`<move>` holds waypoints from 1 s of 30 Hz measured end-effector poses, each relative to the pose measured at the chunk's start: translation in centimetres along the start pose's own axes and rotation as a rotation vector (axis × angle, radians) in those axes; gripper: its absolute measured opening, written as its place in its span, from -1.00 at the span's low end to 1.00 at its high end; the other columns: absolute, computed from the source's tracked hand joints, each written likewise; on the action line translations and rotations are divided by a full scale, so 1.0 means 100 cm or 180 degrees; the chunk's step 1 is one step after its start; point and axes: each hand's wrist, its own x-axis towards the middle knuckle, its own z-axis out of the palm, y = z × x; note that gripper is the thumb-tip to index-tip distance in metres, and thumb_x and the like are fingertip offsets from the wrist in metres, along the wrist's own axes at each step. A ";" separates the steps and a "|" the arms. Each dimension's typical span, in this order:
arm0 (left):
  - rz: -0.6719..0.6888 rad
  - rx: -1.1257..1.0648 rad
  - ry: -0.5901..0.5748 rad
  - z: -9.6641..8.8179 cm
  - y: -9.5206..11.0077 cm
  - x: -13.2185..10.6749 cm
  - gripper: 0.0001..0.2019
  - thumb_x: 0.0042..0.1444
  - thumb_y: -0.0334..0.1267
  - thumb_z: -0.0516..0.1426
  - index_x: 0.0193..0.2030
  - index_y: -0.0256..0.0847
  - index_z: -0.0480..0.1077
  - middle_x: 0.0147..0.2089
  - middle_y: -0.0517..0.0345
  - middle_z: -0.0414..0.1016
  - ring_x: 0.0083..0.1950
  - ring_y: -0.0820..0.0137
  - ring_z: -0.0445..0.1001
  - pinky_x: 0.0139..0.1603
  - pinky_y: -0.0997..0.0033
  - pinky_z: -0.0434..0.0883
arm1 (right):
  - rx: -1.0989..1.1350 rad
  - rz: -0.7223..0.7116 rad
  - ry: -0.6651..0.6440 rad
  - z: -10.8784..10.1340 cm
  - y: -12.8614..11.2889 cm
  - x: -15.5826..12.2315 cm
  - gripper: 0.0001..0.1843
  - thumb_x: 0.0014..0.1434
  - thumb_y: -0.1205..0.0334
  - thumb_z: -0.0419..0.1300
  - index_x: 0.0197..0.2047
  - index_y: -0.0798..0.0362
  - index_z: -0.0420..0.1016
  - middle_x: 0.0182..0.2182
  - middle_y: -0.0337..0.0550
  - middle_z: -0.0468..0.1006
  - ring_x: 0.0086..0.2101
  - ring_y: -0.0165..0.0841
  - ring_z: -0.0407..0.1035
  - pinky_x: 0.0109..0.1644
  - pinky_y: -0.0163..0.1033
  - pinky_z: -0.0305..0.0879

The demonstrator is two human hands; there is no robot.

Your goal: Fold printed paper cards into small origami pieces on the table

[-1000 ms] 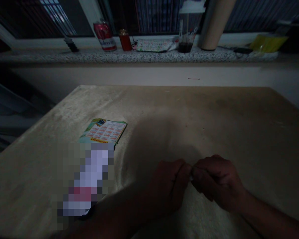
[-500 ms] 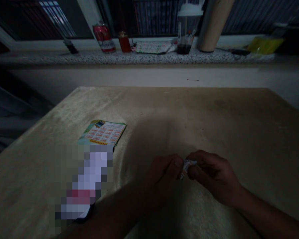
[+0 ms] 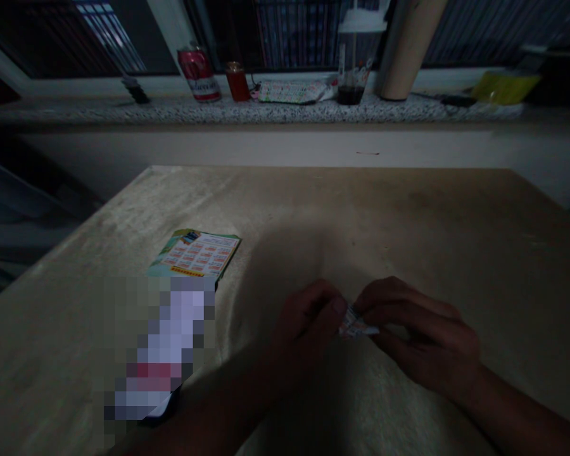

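A small folded piece of printed paper [image 3: 354, 325] is held low over the table, between my two hands. My left hand [image 3: 311, 320] pinches its left end, with the thumb lying on top. From the other side, my right hand [image 3: 422, 326] curls its fingers onto the paper's upper right edge; its thumb is partly hidden. Dark shadow makes the folds hard to read. To the left, a printed green-and-white leaflet [image 3: 202, 252] lies flat on the table [image 3: 408, 221], with a phone-like object [image 3: 171, 342], blurred by pixelation, just in front of it.
Along the speckled windowsill [image 3: 166, 115] behind the table stand a red can [image 3: 198, 73], a red jar [image 3: 237, 82], a patterned pouch [image 3: 292, 92], a lidded plastic cup [image 3: 354, 63] with dark liquid and a tall tan cylinder [image 3: 411, 50]. Farther right is a yellow item [image 3: 506, 87].
My right hand has shifted slightly right and up, its fingers now stretched over the paper's top. The paper has turned so its point faces lower right. My left hand keeps its pinch.
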 end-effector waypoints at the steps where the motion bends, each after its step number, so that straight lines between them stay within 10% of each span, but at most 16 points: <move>1: 0.0093 -0.0068 0.0053 0.000 0.001 0.001 -0.81 0.33 -0.16 0.12 -0.28 -0.21 0.36 -0.40 0.26 0.31 -0.39 0.49 0.27 -0.37 0.52 0.26 | 0.0064 0.0111 0.0033 0.001 0.000 -0.001 -0.67 0.13 0.62 0.26 -0.08 0.12 0.56 -0.24 -0.02 0.61 -0.19 -0.23 0.52 -0.17 -0.12 0.52; 11: 0.0690 0.0562 0.0080 -0.003 0.006 -0.001 -0.86 0.25 -0.23 0.19 -0.24 -0.27 0.51 -0.37 0.13 0.50 -0.34 0.41 0.44 -0.28 0.41 0.39 | 0.0635 0.1642 0.0791 0.012 -0.006 -0.001 -0.86 0.09 0.43 0.41 -0.32 0.01 0.61 -0.47 -0.26 0.66 -0.50 -0.46 0.56 -0.42 -0.47 0.49; 17: 0.0467 0.0769 0.0199 0.001 0.004 0.001 -0.87 0.24 -0.28 0.21 -0.26 -0.26 0.56 -0.44 0.17 0.55 -0.45 0.49 0.43 -0.37 0.48 0.38 | 0.1580 0.2250 0.0490 0.013 -0.004 0.002 -0.89 0.10 0.35 0.44 -0.27 0.03 0.65 -0.46 -0.23 0.69 -0.46 -0.46 0.59 -0.37 -0.49 0.53; 30: 0.0247 0.0925 0.0200 0.000 0.011 -0.001 -0.86 0.25 -0.30 0.18 -0.30 -0.25 0.55 -0.44 0.16 0.55 -0.45 0.48 0.45 -0.45 0.54 0.33 | 0.0170 0.1593 0.0580 0.018 -0.011 0.001 -0.92 0.08 0.34 0.46 -0.39 0.01 0.67 -0.50 -0.22 0.70 -0.55 -0.41 0.56 -0.49 -0.41 0.45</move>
